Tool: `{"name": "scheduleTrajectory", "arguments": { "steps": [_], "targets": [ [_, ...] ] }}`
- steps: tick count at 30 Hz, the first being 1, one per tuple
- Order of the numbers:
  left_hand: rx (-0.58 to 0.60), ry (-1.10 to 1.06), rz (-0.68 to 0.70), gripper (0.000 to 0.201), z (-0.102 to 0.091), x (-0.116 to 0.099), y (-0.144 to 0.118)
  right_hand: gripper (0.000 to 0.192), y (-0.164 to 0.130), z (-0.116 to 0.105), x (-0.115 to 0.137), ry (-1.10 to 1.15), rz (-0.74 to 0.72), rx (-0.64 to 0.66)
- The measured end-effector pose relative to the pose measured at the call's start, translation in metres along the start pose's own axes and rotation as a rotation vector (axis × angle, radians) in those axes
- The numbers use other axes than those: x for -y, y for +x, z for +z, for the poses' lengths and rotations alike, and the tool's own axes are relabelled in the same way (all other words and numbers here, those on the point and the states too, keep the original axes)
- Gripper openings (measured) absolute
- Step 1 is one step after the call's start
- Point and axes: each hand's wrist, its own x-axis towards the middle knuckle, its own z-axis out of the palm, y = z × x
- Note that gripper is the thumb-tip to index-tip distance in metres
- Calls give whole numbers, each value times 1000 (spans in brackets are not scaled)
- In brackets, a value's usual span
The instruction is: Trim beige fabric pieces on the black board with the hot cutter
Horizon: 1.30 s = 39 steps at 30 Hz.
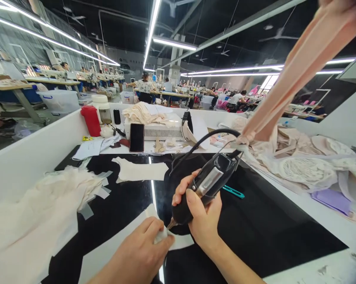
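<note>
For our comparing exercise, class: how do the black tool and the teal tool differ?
The black tool is thick; the teal tool is slim. The black tool is held tilted, tip downward; the teal tool lies flat on the table. Both are longer than wide.

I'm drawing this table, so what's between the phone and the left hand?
In the head view, coming from the phone, there's a pale cloth piece, then black tabletop, then the tip of the white cloth the left hand holds.
</note>
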Motion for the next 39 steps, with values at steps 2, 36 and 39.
{"name": "scheduleTrajectory", "arguments": {
  "steps": [2, 36, 39],
  "targets": [
    [-27, 2, -15, 31, 4, 3, -2, 33, 1, -2, 0, -10, 5, -19],
    [82, -483, -431, 16, -58, 24, 37, 45, -28, -51, 9, -768, 230, 641],
    [65, -628, -491, 15, -66, 19, 40, 53, -30, -37, -5, -354, 431, 538]
  ]
}}
